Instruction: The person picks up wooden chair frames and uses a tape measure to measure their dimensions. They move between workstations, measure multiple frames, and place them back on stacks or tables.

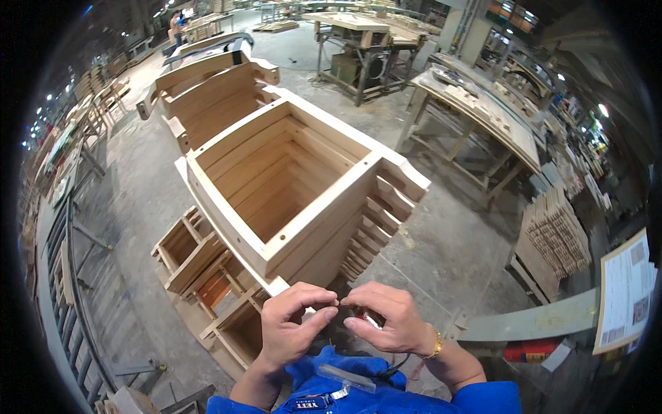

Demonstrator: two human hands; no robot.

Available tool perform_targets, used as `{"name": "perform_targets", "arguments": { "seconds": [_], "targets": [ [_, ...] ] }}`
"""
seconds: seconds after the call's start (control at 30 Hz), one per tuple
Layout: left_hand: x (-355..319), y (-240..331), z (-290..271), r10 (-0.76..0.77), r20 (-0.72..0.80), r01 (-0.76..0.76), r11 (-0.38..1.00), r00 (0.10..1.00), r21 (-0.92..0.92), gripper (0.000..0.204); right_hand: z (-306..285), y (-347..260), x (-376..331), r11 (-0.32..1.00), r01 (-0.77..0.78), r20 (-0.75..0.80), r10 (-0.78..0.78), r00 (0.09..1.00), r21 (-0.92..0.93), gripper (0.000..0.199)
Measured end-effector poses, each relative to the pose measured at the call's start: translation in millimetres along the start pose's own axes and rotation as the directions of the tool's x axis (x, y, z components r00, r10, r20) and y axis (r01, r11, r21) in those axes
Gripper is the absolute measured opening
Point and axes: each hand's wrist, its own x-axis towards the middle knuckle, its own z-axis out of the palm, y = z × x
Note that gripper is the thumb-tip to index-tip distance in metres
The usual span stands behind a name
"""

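Observation:
My left hand [293, 326] and my right hand [392, 319] meet in front of my chest, thumbs and fingertips pinched close together. Something tiny seems to sit between the fingertips, too small to name. Inside my right palm a bit of a red and white item [372, 317] shows; the fingers cover most of it. Just beyond my hands stands a tall stack of pale wooden frames [324, 214], open at the top like a box. Small dark holes dot its upper rim. Neither hand plainly touches it.
Behind it are more stacked wooden frames [214, 96]; lower frames [207, 269] stand at its left. A roller conveyor [72, 303] runs along the left. To the right are a workbench [483, 114], piled slats [555, 234] and a board with papers [626, 293].

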Motion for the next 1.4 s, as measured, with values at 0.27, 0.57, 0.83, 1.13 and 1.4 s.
{"name": "perform_targets", "arguments": {
  "seconds": [0.27,0.57,0.83,1.13,1.4],
  "targets": [
    [40,24,-43,0.241,-0.060,-0.209,0.922,0.969,0.325,0.014,-19,13,67,0.983,0.153,0.148,-0.137,0.979,-0.100,0.028],
    [128,14,-194,0.207,-0.662,-0.134,0.978,0.721,0.160,0.022,-127,85,106,0.916,0.028,-0.068,-0.060,0.996,-0.399,0.020],
    [189,-22,-266,0.016,-0.714,-0.009,1.000,0.700,0.014,0.020,-83,78,175,0.838,0.014,-0.123,-0.096,0.988,-0.545,0.009],
    [197,-60,-270,0.012,-0.637,-0.118,0.985,0.771,-0.124,0.013,-54,80,196,0.783,-0.151,-0.208,0.029,0.978,-0.604,0.012],
    [193,-64,-273,0.024,-0.571,-0.204,0.946,0.821,-0.254,0.015,-24,78,214,0.802,-0.167,-0.214,0.050,0.976,-0.574,0.012]
  ]
}}
